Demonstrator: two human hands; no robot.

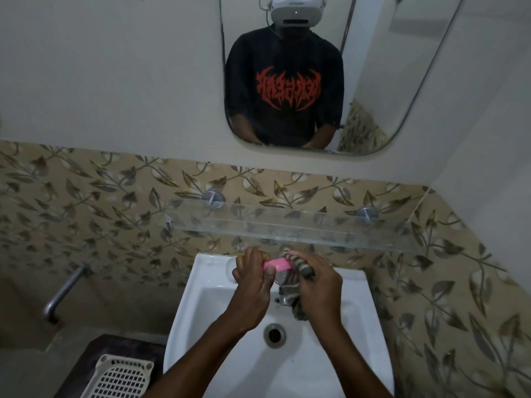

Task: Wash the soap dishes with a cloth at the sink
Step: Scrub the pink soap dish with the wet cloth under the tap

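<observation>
Over the back of the white sink (218, 317), my left hand (253, 285) grips a pink soap dish (277, 265) by its left end. My right hand (317, 282) presses a grey striped cloth (298, 300) against the dish's right end; the cloth's loose end hangs down into the basin. The tap (283, 299) is mostly hidden behind the cloth and my hands. The drain (275, 335) lies below them in the basin.
A glass shelf (287, 225) runs along the leaf-patterned tile just above my hands. A mirror (373, 81) hangs higher up. A metal pipe (61, 294) juts from the wall at left. A white perforated basket (122, 376) sits on a dark surface at lower left.
</observation>
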